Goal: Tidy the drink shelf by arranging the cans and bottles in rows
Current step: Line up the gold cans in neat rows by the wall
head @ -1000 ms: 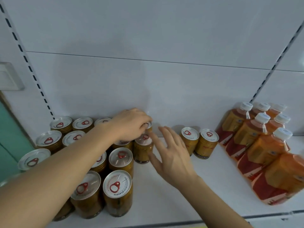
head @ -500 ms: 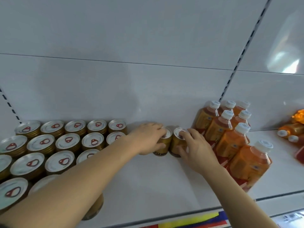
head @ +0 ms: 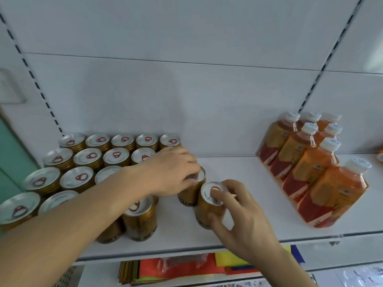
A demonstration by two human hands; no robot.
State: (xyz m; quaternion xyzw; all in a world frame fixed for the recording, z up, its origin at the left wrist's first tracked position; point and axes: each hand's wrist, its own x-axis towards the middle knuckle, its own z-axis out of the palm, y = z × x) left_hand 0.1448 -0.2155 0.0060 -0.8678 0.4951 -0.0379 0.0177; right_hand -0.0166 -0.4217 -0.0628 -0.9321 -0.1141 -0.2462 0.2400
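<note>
Now the block of cans point(head: 89, 162) fills the shelf's point(head: 238, 224) left, and two loose cans have come forward from the back wall. Left hand point(head: 174, 172) grips one can point(head: 191, 191), right hand point(head: 238, 212) grips another point(head: 207, 208); bottles point(head: 310, 162) stand right.

left grip point(head: 174, 172) bare | right grip point(head: 238, 216) bare | forearms unsleeved

Head view, down onto near shelf point(head: 238, 235)

A white shelf point(head: 238, 222) is seen. Gold cans point(head: 89, 160) are stood in rows at its left, 2 cans point(head: 199, 201) near the middle, and orange bottles point(head: 306, 162) at its right.
</note>
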